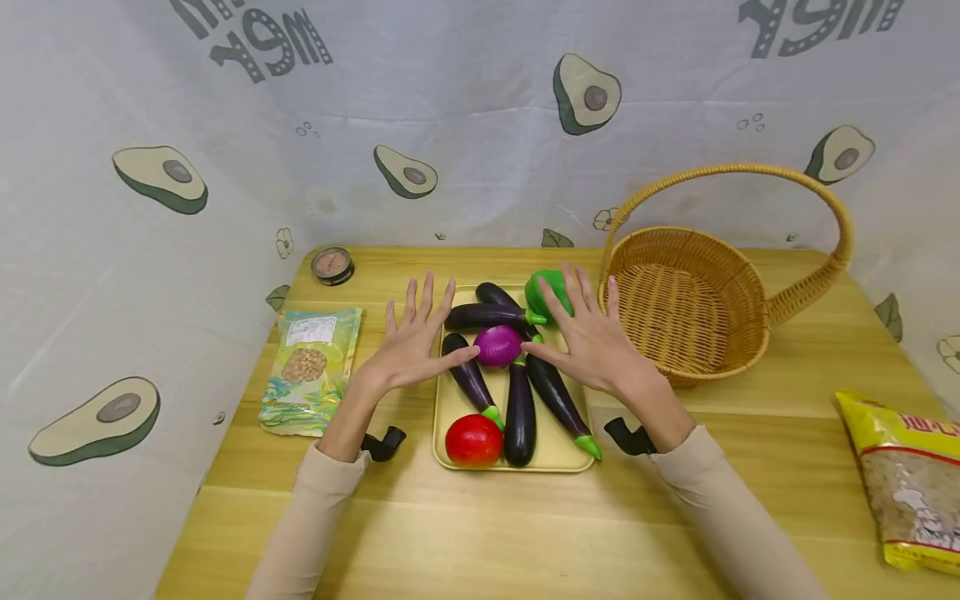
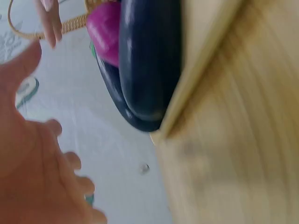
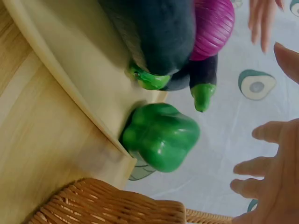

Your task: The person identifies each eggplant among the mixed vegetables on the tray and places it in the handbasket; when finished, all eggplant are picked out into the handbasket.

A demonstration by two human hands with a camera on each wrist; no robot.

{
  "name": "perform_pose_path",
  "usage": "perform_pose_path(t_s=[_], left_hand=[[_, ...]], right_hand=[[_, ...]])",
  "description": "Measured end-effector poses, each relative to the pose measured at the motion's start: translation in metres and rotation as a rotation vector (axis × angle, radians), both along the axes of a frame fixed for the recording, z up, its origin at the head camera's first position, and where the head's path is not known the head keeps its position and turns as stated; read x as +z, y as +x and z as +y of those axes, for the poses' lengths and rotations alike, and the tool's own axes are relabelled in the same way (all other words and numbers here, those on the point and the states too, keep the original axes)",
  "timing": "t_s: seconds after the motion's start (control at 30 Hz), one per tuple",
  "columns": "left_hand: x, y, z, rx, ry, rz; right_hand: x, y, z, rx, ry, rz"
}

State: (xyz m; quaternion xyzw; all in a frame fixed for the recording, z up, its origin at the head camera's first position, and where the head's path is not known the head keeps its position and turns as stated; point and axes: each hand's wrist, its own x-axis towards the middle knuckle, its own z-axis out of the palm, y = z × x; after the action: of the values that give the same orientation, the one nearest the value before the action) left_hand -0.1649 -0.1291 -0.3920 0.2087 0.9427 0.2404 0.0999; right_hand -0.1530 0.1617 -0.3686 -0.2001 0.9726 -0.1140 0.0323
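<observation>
A pale cloth [image 1: 465, 67] printed with avocados [image 1: 587, 94] and grey lettering [image 1: 272, 46] hangs behind the wooden table [image 1: 480, 533].

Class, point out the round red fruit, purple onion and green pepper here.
Round red fruit [image 1: 474, 441], head view: middle of its skin.
Purple onion [image 1: 498, 346], head view: middle of its bulb.
Green pepper [image 3: 162, 136], right wrist view: its glossy side.
</observation>
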Motion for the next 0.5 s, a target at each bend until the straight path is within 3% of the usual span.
perform_pose_path(t_s=[0.33,0.5], left_hand=[[-0.012,0.007,-0.039,-0.128,0.067,-0.238],[-0.018,0.005,-0.045,-0.140,0.051,-0.335]], right_hand=[[0.011,0.012,0.011,0.019,-0.032,-0.058],[0.011,0.020,0.016,0.036,-0.052,-0.081]])
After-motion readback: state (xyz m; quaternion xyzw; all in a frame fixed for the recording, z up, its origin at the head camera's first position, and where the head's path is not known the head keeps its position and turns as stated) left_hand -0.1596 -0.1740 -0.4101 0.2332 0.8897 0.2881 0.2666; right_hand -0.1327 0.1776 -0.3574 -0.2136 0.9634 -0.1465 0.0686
